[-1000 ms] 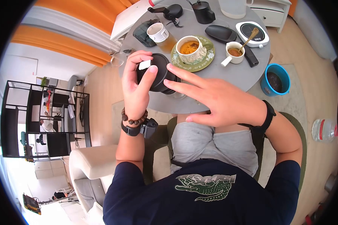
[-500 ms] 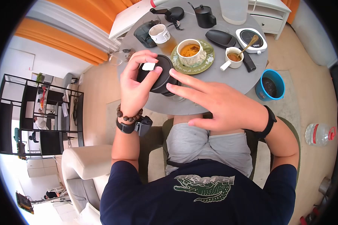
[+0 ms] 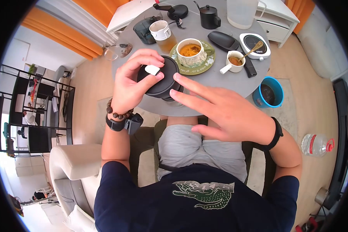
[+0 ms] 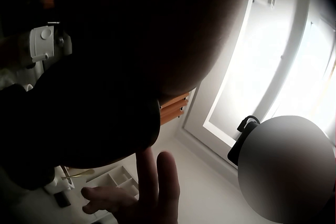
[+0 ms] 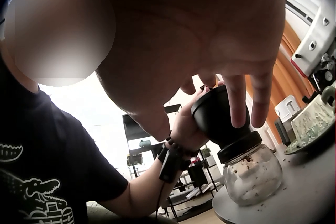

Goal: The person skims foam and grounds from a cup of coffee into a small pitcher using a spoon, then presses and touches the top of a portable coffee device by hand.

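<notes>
A manual coffee grinder with a black top (image 3: 162, 86) and a clear glass jar (image 5: 254, 179) stands at the near edge of the round table. Some dark bits cling inside the jar. My left hand (image 3: 132, 79) grips the grinder's top, thumb and fingers curled around a small white patch (image 3: 152, 70) there; what that patch is I cannot tell. Spread and straight, the fingers of my right hand (image 3: 230, 110) reach from the other side, two fingertips right at the top's rim. In the left wrist view the grinder is a dark shape above the right hand's fingers (image 4: 148, 179).
Behind the grinder, a patterned cup (image 3: 191, 58) of brown liquid sits on a green saucer (image 3: 181, 69). Around it are a jug (image 3: 167, 43), black crank (image 3: 178, 11), kettle (image 3: 209, 19), black tray (image 3: 222, 39), small white pot (image 3: 232, 63) and scale (image 3: 255, 48). A blue bucket (image 3: 261, 101) stands on the floor.
The head view has swung a little, so the scene sits further left. Both hands keep nearly the same hold and position around the grinder's top.
</notes>
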A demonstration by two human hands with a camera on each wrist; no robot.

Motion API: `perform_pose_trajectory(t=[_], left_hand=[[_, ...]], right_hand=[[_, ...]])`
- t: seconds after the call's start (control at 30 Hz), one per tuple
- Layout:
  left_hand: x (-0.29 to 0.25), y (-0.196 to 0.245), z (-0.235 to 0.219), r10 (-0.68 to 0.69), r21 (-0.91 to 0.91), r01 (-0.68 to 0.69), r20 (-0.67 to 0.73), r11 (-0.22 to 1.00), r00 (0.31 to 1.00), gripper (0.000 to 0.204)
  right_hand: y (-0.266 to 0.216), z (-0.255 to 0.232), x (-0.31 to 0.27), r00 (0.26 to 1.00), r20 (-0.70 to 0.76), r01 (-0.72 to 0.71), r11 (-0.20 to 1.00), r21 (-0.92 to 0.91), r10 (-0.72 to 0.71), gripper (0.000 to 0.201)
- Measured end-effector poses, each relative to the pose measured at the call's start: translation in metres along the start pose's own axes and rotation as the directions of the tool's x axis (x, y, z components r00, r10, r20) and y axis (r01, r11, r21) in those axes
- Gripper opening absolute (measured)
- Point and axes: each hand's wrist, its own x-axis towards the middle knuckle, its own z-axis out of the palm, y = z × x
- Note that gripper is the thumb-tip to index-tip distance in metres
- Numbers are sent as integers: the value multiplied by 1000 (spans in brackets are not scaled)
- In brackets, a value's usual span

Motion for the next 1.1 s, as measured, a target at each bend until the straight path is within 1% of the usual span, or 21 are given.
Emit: perform_pose_trajectory(t=[0.13,0.17,0.23,0.3,0.43,0.47,0.5,0.53,0.57,0.63,0.73,0.8,0.83,0.9,0.93,1.0,1.1], left_hand=[[0,3,3,-18,-32,17,-48,999,999,29],[0,3,4,-4,-27,2,-49,1000,999,29],[1,7,6,10,-25,-12,-55,1000,998,29],[1,15,8,47,78,-42,-66,996,997,29],[-1,21,21,50,139,-34,-120,990,992,25],[-2,20,25,62,171,-35,-157,985,986,23],[-2,19,27,75,202,-36,-193,979,978,21],[-3,17,28,74,200,-35,-196,979,978,21],[-3,15,28,84,220,-36,-213,975,973,20],[-3,13,29,95,240,-38,-232,970,968,19],[-2,14,30,131,254,-62,-265,965,955,19],[-2,21,34,89,281,2,-314,960,945,20],[-4,23,37,90,281,2,-315,960,945,20],[-6,25,42,-27,155,87,-353,984,935,22],[-5,24,41,-27,156,87,-354,984,935,22],[-6,19,37,62,228,8,-299,974,952,23],[-6,16,35,91,232,-26,-271,972,958,25]], right_hand=[[5,5,5,999,-33,7,1000,14,-6,89],[8,8,5,1000,-26,9,1000,17,-9,89],[11,12,6,998,-56,33,999,-22,-34,89],[11,12,7,999,-43,17,1000,-19,-18,89],[9,9,8,999,-32,-27,1000,-15,26,88],[9,8,8,999,-27,-27,1000,-15,26,88],[9,8,8,999,-18,-32,999,-16,31,94],[10,8,8,999,-8,-37,999,-17,37,100],[11,9,8,999,-6,-37,999,-18,37,100],[13,12,9,998,-59,-4,997,-80,0,91],[13,13,8,998,-53,-19,994,-108,13,92],[13,15,9,998,-59,-20,994,-110,14,92],[13,16,9,998,-67,-24,994,-110,16,92],[15,16,9,997,-70,-18,993,-113,11,92],[16,16,9,997,-74,-14,993,-114,5,92],[15,17,9,997,-73,-13,993,-119,4,92],[16,18,10,997,-78,-4,993,-118,-5,91]])
